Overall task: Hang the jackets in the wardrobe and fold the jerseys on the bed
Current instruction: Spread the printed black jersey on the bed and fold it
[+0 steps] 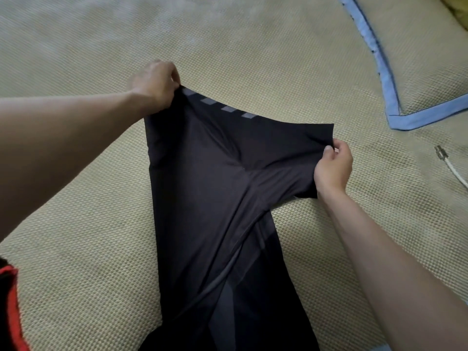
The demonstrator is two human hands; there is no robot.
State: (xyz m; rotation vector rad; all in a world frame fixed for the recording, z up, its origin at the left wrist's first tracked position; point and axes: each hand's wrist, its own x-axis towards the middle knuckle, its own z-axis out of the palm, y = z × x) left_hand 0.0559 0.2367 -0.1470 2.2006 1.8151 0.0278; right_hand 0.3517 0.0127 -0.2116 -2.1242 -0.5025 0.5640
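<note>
At the left edge of the woven beige bed mat (76, 249) lies a scrap of red-trimmed dark cloth (11, 307). The left hand (155, 83) pinches the far shoulder of the black short-sleeved jersey (207, 198), fingers curled over its edge. The jersey's long axis runs from the near edge of the mat away, its sleeve pointing right. The right hand (334, 168) pinches the sleeve hem between thumb and fingers. Right of the jersey lie a blue-trimmed woven pillow (430, 72) and a white cable (453, 171).

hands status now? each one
Left hand: closed, gripping the top edge of the black jersey.
Right hand: closed, pinching the jersey's sleeve edge.
</note>
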